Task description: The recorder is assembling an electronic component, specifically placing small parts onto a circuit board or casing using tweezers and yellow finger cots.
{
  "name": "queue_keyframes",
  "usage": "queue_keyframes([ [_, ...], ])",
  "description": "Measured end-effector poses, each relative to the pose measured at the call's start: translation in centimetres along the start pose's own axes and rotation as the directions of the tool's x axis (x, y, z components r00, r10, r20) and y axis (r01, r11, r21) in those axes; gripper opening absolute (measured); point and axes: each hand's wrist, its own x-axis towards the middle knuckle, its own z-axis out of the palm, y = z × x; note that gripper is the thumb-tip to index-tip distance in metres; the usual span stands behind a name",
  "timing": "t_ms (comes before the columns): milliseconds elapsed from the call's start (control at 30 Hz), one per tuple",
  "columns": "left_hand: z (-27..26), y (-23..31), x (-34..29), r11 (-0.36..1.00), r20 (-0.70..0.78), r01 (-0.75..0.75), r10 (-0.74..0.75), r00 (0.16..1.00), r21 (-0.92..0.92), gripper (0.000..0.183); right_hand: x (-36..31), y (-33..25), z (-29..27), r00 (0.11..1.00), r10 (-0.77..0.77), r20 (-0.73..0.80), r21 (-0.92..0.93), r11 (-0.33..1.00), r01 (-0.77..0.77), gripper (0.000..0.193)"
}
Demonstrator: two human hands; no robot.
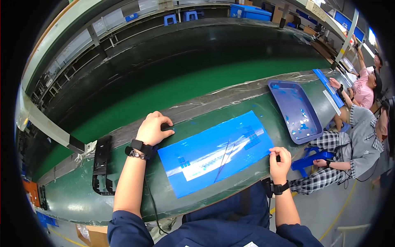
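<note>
While the left hand (pixel 152 128) hangs at the far left corner of a glossy blue sheet (pixel 205 149), its thumb and forefinger stand well apart in a wide arch, with a tiny blue bit (pixel 173 130) showing at the thumb tip. The right hand (pixel 280 164) is curled, its thumb and forefinger drawn near each other beside the sheet's right edge; I cannot tell whether they pinch anything there or how tightly they close. The sheet lies flat and slanted on the green workbench (pixel 78 203), between the two hands, and carries two grids of small darker blue squares, one at its left and one at its right. A white glare runs across it.

Lettering on a seated co-worker's pink T-shirt (pixel 363 91) is too small to read. A white strip (pixel 331 102) near that person carries fine marks, also unreadable. Beyond the right hand rests a blue-violet plastic tray (pixel 284 103) with blue scraps inside; a black plastic frame (pixel 100 162) lies left of the left forearm.
</note>
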Motion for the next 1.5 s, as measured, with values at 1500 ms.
queue_keyframes([
  [1500,-2.9,15.0,-9.7,0.675,-0.084,-0.736,0.731,0.677,-0.053,0.018,-4.1,-11.7,1.3,0.55,-0.114,0.828,0.561,0.148,-0.814,0.02],
])
